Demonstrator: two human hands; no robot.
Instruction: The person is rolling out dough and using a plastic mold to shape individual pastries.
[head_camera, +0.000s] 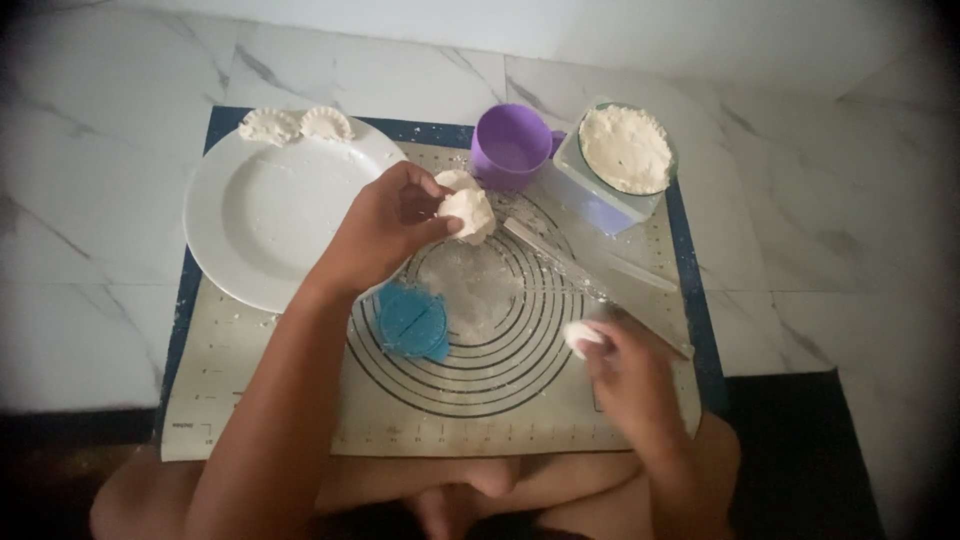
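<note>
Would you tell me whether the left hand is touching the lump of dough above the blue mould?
Touching. The head view shows the left hand with its fingertips wrapped around the lump of dough, no gap between them.

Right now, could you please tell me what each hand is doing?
Left hand: closed on a folded dough piece.
Right hand: closed on a small dough ball.

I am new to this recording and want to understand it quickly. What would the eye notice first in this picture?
First, the left hand holding a lump of white dough above the ringed baking mat in the centre. Next, the right hand at the mat's right, pinching a small dough piece near a clear rolling pin. A white plate on the left carries two shaped dumplings at its far rim.
</note>
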